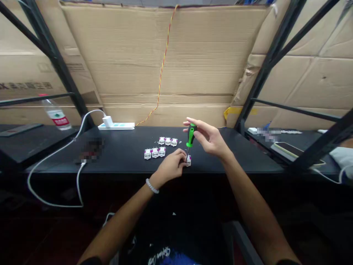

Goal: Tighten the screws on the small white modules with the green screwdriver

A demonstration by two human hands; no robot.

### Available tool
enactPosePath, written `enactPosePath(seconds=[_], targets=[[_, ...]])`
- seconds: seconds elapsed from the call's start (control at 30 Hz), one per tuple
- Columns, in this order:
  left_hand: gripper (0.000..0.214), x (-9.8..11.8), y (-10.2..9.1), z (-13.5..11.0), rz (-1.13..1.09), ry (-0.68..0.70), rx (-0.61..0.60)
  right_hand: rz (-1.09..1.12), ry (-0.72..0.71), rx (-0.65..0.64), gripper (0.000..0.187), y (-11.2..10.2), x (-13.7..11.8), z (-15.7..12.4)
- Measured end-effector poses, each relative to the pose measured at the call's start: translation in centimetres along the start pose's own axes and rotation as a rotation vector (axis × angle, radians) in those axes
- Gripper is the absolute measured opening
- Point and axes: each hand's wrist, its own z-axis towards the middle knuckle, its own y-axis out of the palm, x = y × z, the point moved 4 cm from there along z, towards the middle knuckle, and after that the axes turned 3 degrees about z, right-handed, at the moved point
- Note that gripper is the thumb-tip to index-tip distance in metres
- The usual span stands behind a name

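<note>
A green and black screwdriver stands nearly upright, its shaft pointing down at a small white part with purple bits near the table's front edge. My right hand has its thumb and fingers at the screwdriver's handle, with some fingers stretched out past it. Low beside the shaft, my left hand pinches the small white part at its left side. The fingertips partly hide that part. Left of my hands lie more such white and purple parts, in a front row of three and a back row of three.
A white power strip with a plugged-in charger sits at the back left, its white cable looping over the table edge. A water bottle stands farther left. Black metal posts frame the black table; a phone lies right.
</note>
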Motion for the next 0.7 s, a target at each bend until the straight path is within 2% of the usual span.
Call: enactPosePath(seconds=[0.13, 0.23, 0.37, 0.43, 0.57, 0.7], targets=[[0.013, -0.22, -0.06, 0.07, -0.032, -0.013, -0.007, -0.096, -0.008, 0.054, 0.037, -0.28, 0.09, 0.23], [0.012, -0.25, -0.09, 0.11, -0.051, -0.018, -0.016, -0.191, -0.042, 0.072, 0.038, -0.42, -0.24, 0.45], [0.014, -0.12, -0.09, 0.11, -0.047, -0.007, -0.002, -0.145, -0.047, -0.033, 0.048, -0.01, -0.75, 0.37], [0.015, -0.05, -0.05, 0.08, -0.027, -0.004, 0.003, -0.137, -0.046, -0.051, 0.046, 0.17, -0.84, 0.40], [0.015, 0.07, 0.05, 0.02, -0.001, 0.010, 0.007, -0.257, -0.055, 0.065, 0.034, 0.07, -0.57, 0.66], [0.014, 0.03, 0.18, -0.05, 0.020, 0.007, 0.004, -0.287, -0.046, 0.070, 0.040, 0.00, -0.26, 0.39]])
